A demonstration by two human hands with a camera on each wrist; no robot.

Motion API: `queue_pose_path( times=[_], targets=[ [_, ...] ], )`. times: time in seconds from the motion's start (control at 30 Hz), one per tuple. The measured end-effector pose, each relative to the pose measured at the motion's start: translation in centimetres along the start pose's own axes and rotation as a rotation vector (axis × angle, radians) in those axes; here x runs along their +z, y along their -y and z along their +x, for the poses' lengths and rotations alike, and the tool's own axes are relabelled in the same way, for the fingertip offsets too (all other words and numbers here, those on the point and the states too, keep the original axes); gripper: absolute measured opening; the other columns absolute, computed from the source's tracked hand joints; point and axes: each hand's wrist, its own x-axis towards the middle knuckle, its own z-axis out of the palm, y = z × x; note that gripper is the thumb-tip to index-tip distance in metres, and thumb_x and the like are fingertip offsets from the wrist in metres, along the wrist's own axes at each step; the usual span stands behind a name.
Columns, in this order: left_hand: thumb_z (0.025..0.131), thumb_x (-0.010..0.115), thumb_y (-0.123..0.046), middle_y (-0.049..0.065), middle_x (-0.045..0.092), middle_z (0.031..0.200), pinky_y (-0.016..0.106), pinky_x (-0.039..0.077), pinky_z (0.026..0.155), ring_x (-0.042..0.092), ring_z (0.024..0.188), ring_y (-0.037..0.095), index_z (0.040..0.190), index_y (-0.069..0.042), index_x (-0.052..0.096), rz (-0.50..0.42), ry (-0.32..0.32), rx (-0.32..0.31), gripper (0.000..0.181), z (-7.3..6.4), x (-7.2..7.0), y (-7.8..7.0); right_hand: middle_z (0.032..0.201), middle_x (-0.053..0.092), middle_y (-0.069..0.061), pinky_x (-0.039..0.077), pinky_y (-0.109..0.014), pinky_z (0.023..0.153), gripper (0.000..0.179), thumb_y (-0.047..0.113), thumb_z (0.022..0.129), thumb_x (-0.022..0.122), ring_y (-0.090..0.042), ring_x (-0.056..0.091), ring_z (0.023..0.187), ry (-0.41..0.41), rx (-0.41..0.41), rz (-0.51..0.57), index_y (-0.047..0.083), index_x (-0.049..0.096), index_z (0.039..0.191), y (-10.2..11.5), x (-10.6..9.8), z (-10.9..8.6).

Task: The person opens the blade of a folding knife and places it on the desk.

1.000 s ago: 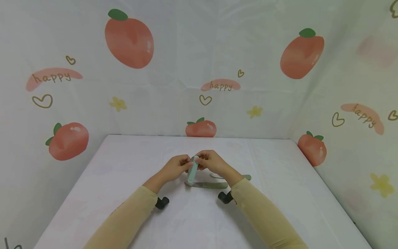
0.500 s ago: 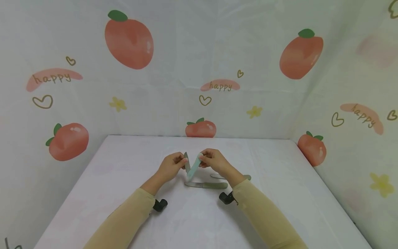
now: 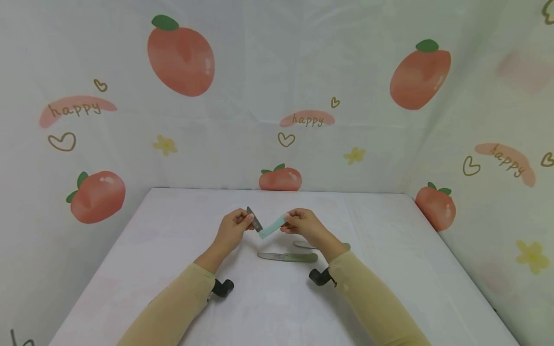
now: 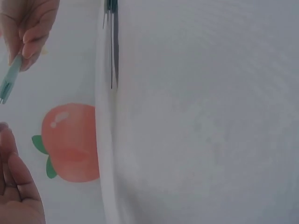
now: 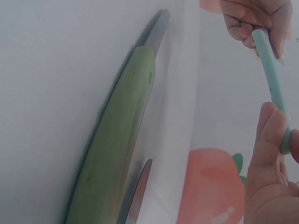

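Note:
Over the middle of the table, a folding knife with a mint-green handle [image 3: 273,227] hangs between the two hands in the head view, its grey blade [image 3: 255,220] swung out so that blade and handle form a wide V. My left hand [image 3: 231,229] pinches the blade between thumb and fingers. The far end of the handle is pinched by my right hand [image 3: 306,227]; the right wrist view also shows this handle [image 5: 273,79] running between both hands. Below them lies an unfolded knife with an olive-green handle [image 3: 299,258].
A further unfolded knife [image 3: 304,245] lies behind, partly covered by the right wrist. Black wrist cameras stick out under the left sleeve [image 3: 222,288] and the right sleeve [image 3: 319,277]. The white-covered table [image 3: 268,307] meets a printed cloth wall [image 3: 216,158] at its back edge.
The knife's blade has swung away from its handle, from nearly folded to a wide angle. The hands have moved apart, left hand leftward and right hand rightward, each keeping its pinch.

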Motion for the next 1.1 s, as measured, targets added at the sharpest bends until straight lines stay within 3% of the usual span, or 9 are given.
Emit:
queue_pose_path(
  times=[0.27,0.6,0.8,1.1],
  targets=[
    [0.102,0.06,-0.015,0.005,0.07,0.08,0.023,0.051,0.075,0.065,0.075,0.011,0.095,0.002,0.062,-0.046,-0.046,-0.051,0.018,0.0,0.0,0.1,0.089,0.07,-0.011,0.056,-0.025,0.077,0.018,0.007,0.103,0.055,-0.014,0.071,0.08,0.018,0.003,0.058,-0.009,0.056,0.11,0.4,0.1,-0.5],
    [0.101,0.061,-0.012,0.013,0.071,0.086,0.024,0.052,0.071,0.067,0.075,0.011,0.102,0.003,0.055,-0.038,0.111,-0.098,0.016,-0.5,-1.2,0.0,0.091,0.069,-0.012,0.056,-0.027,0.078,0.018,0.009,0.102,0.058,-0.016,0.069,0.08,0.067,-0.021,0.004,-0.007,0.058,0.108,0.1,-0.6,-0.4],
    [0.097,0.066,-0.01,0.006,0.072,0.082,0.026,0.052,0.072,0.066,0.074,0.011,0.104,0.002,0.054,-0.002,0.175,-0.104,0.017,-0.5,-1.9,-0.3,0.089,0.07,-0.011,0.057,-0.03,0.078,0.019,0.008,0.099,0.061,-0.018,0.069,0.079,0.142,-0.013,-0.078,-0.008,0.061,0.109,0.3,-0.7,-0.3],
    [0.095,0.065,-0.01,0.005,0.072,0.076,0.027,0.052,0.07,0.066,0.071,0.013,0.095,-0.003,0.054,0.035,0.341,-0.086,0.013,-0.2,-2.7,-0.3,0.089,0.07,-0.012,0.056,-0.033,0.077,0.018,0.011,0.098,0.065,-0.017,0.066,0.074,0.211,0.048,-0.204,-0.004,0.065,0.108,0.7,-0.9,-0.8]
  ],
)
